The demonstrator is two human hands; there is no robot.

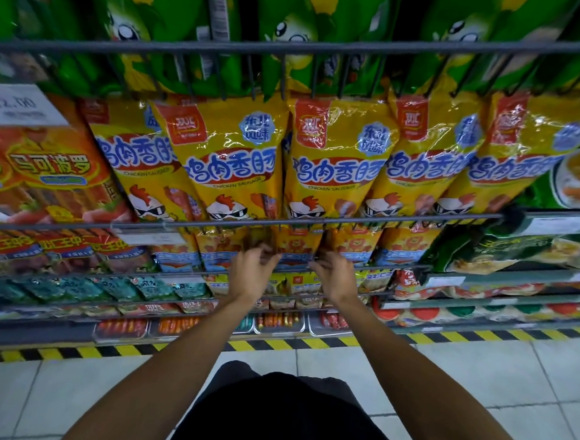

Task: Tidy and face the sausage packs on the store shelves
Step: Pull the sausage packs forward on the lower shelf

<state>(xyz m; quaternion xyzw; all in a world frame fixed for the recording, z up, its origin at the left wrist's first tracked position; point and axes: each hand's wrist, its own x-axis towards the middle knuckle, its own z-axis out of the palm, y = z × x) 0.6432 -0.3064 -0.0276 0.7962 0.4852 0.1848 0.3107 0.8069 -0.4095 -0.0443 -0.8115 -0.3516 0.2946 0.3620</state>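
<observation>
Tiles, pale and glossy, cover the floor (pixel 475 397) under me, edged by a yellow-and-black hazard stripe (pixel 273 344) along the foot of the shelving. Above that stripe, wire shelves (pixel 281 223) rise in tiers. Near the top hang tall yellow chicken sausage packs (pixel 334 161), crinkly shiny film, side by side behind a grey rail. Just below them sits a row of smaller orange lion packs (pixel 297 246). My left hand (pixel 248 273) and right hand (pixel 334 276) reach to that row, fingers curled on the lower edge of a pack, apparently pinching it, though blur hides the grip. Left of the yellow packs lie orange-red packs (pixel 52 168); above, green ones (pixel 178 23).
</observation>
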